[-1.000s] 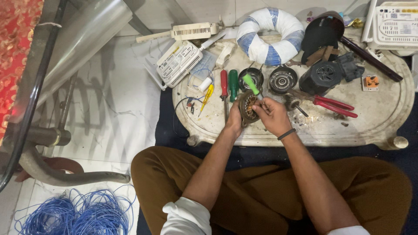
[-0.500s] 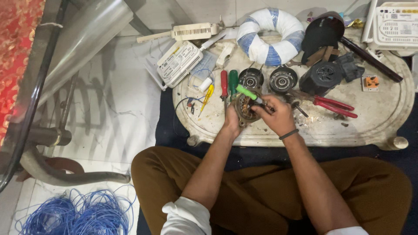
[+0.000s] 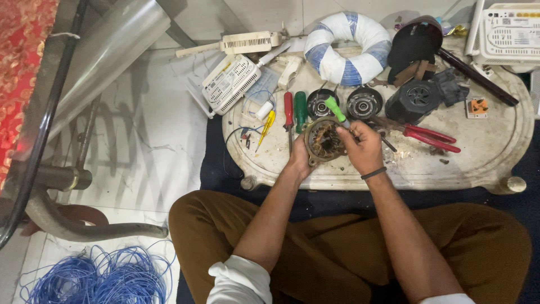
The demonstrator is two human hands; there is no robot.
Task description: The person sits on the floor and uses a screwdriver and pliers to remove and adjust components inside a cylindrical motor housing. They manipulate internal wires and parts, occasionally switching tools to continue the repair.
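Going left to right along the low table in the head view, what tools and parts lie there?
Yellow screwdriver → red screwdriver → dark green screwdriver → round wound coil held by both hands → red pliers → small orange part.

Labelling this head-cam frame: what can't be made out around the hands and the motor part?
- Head view: tip of the green-handled screwdriver, hidden behind the right hand.
- Left hand fingers, hidden under the wound stator ring.
- Stator winding detail: too small to tell.
- White box at top right: cut off by the frame edge.
- Blue wire coil: cut off by the bottom edge.
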